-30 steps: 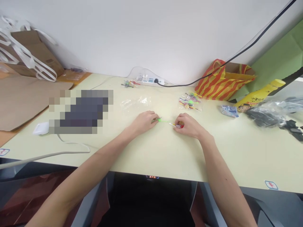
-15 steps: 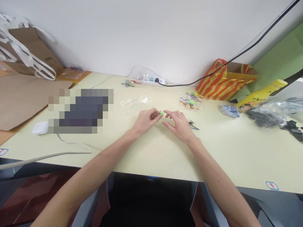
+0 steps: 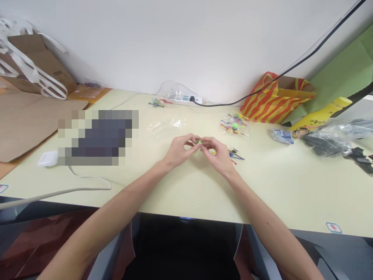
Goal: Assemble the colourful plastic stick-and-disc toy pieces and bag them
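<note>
Hands are closer than half a second ago: the right hand (image 3: 218, 153), which was then spread flat with a gap to the left hand (image 3: 179, 149), has now curled in and the fingertips of both meet. Between them sits the small green piece (image 3: 199, 142), just above the table (image 3: 186, 186). The left hand pinches it with thumb and forefinger, narrow. The right hand closes on it from the other side, also narrow, with the other fingers bent.

Just to the right of the right hand some small dark and red pieces (image 3: 235, 155) lie on the table, in the same place as before. Beyond the right hand is a clear bag of coloured pieces (image 3: 234, 125), and beyond the left hand a crumpled clear bag (image 3: 166, 126). Farther back, near the wall, lies a white power strip (image 3: 183, 99).
</note>
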`<state>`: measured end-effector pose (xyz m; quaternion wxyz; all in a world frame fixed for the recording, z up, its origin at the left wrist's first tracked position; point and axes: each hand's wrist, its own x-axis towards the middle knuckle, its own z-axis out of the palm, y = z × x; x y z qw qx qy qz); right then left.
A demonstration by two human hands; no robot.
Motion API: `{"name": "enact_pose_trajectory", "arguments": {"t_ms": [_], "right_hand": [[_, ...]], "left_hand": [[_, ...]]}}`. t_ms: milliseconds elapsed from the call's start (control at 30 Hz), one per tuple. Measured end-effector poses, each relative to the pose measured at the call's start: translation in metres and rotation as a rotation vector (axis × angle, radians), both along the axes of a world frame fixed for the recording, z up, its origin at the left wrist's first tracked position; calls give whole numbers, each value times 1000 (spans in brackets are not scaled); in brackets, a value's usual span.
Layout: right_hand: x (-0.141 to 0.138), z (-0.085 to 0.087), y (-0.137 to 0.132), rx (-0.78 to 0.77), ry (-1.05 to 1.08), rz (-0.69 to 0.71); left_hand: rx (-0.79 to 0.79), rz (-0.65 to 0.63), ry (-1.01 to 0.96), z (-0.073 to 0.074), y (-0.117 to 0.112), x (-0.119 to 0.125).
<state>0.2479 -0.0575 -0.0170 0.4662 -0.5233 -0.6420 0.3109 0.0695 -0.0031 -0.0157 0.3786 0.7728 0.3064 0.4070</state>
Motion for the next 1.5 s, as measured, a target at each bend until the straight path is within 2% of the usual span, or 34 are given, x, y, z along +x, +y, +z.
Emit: {"name": "enact_pose_trajectory", "arguments": {"t_ms": [233,500,667,900,1133,1200,1267,1367,1500], "right_hand": [[3,-2,5,-64,153,60],[5,-8,8,-7,82,75],[-5,-4,2,29,-9,-18],[-16,1,-3,84,-28,-128],[6,-10,7,142,73,-264],[11,-9,8,121,86,-241],[12,-6,6,115,23,-190],[6,-3,3,136,-217,-143],[-4,-10,5,89,-507,-102]], "left_hand": [[-46,22,-31,-5,5,0],[-64,-49,-26,-3,5,-1],[-119,-51,-31,-2,2,0],[-218,-105,-116,-1,1,1],[-215,-76,-199,1,4,-2],[-173,-37,-152,2,8,-5],[-47,5,-44,2,13,-11],[171,33,192,0,24,-23],[218,6,431,-5,34,-35]]}}
